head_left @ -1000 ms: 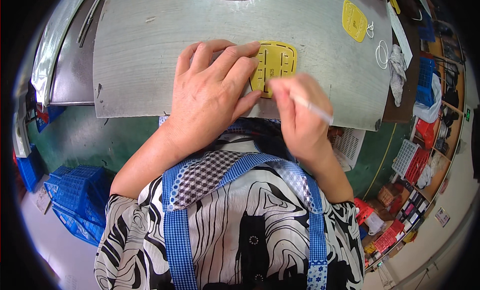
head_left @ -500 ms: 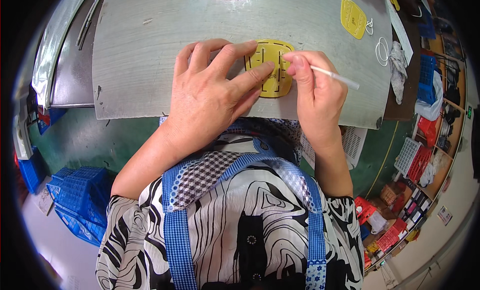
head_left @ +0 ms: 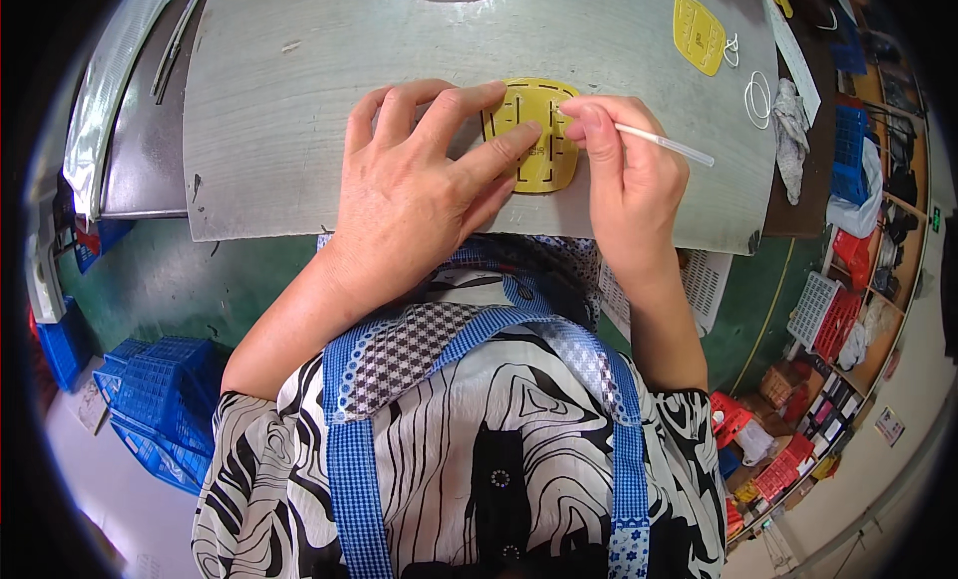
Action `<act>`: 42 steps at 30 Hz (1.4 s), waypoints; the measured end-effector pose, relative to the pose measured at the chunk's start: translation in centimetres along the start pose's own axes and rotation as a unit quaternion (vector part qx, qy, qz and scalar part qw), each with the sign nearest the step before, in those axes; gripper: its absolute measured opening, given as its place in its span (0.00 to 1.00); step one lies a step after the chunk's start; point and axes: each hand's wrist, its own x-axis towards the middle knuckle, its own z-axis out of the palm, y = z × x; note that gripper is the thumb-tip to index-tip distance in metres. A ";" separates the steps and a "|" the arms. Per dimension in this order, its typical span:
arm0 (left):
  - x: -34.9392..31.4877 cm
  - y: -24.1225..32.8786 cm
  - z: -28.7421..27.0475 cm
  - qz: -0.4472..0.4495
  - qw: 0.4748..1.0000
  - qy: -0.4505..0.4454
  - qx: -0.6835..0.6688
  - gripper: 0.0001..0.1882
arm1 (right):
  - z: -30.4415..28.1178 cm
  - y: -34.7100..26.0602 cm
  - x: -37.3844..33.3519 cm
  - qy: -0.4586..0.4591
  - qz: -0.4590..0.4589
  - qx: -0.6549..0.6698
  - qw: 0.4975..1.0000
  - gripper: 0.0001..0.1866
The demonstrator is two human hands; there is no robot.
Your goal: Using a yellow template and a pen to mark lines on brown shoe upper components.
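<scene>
A yellow template (head_left: 536,165) with rounded corners and several slots lies flat near the front edge of the grey board. My left hand (head_left: 419,165) rests palm down on its left side, fingers spread, index fingertip and another finger pressing on the template. Above its right side, my right hand (head_left: 634,160) pinches a thin white pen-like stick (head_left: 679,150) between thumb and fingers. The stick's pale, translucent back end points to the right; its tip is hidden by my fingers near the right-hand slots.
Another yellow template (head_left: 699,35) lies at the far right of the grey board (head_left: 289,110), beside loops of white cord (head_left: 758,100). A crumpled grey cloth (head_left: 791,140) is at the right edge. Blue crates (head_left: 160,409) stand on the floor at left; shelves with baskets line the right.
The template and both hands appear slightly further left in the view, as do the things on the board. My grip and the spread left fingers look the same.
</scene>
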 end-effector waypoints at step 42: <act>4.0 -1.3 -2.1 0.017 0.995 -0.081 -0.057 0.36 | -0.2 0.7 -0.3 0.069 -0.065 -0.108 0.990 0.12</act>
